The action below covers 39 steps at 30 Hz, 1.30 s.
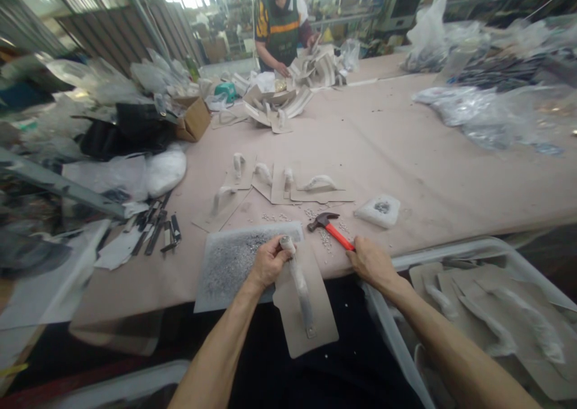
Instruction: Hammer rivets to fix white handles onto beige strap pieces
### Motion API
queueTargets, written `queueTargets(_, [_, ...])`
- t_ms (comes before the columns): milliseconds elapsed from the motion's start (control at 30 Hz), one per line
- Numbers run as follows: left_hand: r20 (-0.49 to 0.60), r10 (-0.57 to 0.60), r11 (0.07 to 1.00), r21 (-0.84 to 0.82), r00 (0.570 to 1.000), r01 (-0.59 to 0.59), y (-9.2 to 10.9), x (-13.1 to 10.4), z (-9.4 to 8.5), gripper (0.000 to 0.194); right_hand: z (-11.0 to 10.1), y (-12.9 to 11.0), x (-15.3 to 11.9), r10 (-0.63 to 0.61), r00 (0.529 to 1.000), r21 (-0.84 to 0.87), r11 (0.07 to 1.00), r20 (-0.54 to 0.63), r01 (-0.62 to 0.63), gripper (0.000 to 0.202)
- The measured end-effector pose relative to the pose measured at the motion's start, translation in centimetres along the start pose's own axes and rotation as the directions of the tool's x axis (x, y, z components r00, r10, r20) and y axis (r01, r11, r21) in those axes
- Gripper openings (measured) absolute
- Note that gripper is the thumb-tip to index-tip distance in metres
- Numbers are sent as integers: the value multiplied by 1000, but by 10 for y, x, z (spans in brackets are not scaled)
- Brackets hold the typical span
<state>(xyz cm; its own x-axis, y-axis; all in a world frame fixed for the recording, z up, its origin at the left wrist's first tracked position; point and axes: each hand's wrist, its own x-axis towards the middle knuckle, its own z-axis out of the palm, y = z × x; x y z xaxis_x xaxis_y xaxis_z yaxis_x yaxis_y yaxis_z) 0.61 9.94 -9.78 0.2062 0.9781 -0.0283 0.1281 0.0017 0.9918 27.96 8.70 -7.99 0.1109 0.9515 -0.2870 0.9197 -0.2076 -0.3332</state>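
My left hand (270, 260) pinches the upper end of a whitish handle on a tan flat panel (321, 295), which hangs tilted over the table's front edge. Fingers of my right hand (370, 261) are closed round the end of the red grip of a claw hammer (338, 233). The hammer's dark head points left, by small white pellets scattered on the table. Beside my left hand lies a grey speckled sheet (225, 263). Behind it, several tan panels with wrapped handles (320, 184) rest on the table.
A white block with a dark hollow (377, 211) sits beyond the hammer. Right of my legs, a plastic bin (473, 247) holds more panels. Dark tools (155, 226) lie at left, near a cardboard box (193, 119). Across the table stands a person (283, 33) beside piled panels.
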Motion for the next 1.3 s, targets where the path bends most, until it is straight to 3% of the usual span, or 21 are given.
queueTargets(100, [-6,50,995,84,999,-49,-3,-3,3,14,-5,-8,-1,33,986,289,954,164,-80,6])
queueTargets(200, [-6,128,974,187,992,-125,-5,-7,4,16,-8,-25,-10,-23,940,472,869,340,-149,13])
queueTargets(300, [12,160,954,255,987,-158,-1,-6,3,17,-19,-43,-26,-64,923,597,779,379,-191,13])
queueTargets(367, [61,140,947,284,988,-152,4,-2,1,13,-31,-53,-37,-103,964,658,748,244,-87,21])
queueTargets(433, [126,120,941,303,985,-153,8,1,-1,8,-45,-58,-47,-182,983,634,761,6,137,30])
queueTargets(500, [165,121,939,301,979,-167,10,3,-2,7,-53,-58,-54,-283,939,465,817,-195,342,33])
queueTargets(533, [165,127,941,293,978,-171,9,3,-2,7,-56,-57,-56,-332,913,350,847,-238,399,32])
queueTargets(633, [124,128,948,277,984,-158,6,-1,-1,6,-62,-50,-58,-449,879,38,887,-160,460,25])
queueTargets(700, [108,128,948,279,986,-154,4,-4,0,7,-73,-50,-60,-492,865,-70,871,-104,487,25])
queueTargets(733, [111,135,946,281,985,-162,2,-4,0,7,-81,-52,-62,-508,852,-81,862,-129,501,25])
queueTargets(800, [119,157,941,282,980,-185,1,-5,0,9,-98,-60,-66,-511,809,-32,850,-290,526,27])
queueTargets(867, [114,165,939,285,980,-191,-1,-5,-1,10,-105,-70,-72,-419,753,67,852,-508,520,26])
queueTargets(933, [101,161,940,287,982,-184,-4,-5,-1,12,-99,-74,-76,-365,735,117,850,-571,514,26])
queueTargets(967, [97,158,940,291,983,-179,-5,-6,-1,12,-91,-73,-76,-384,767,105,859,-514,501,27])
queueTargets(1033, [95,148,937,304,984,-171,-6,-7,-1,11,-75,-67,-75,-459,856,19,879,-237,476,26])
queueTargets(1100, [98,140,935,314,985,-164,-6,-8,-1,11,-65,-58,-71,-428,903,-79,900,31,429,25])
queueTargets(1133, [96,136,936,315,986,-160,-5,-9,-1,12,-63,-53,-67,-390,915,-112,910,101,400,24])
queueTargets(1300, [90,139,946,284,986,-159,-2,-9,0,20,-53,-28,-36,-294,938,-51,950,180,308,29])
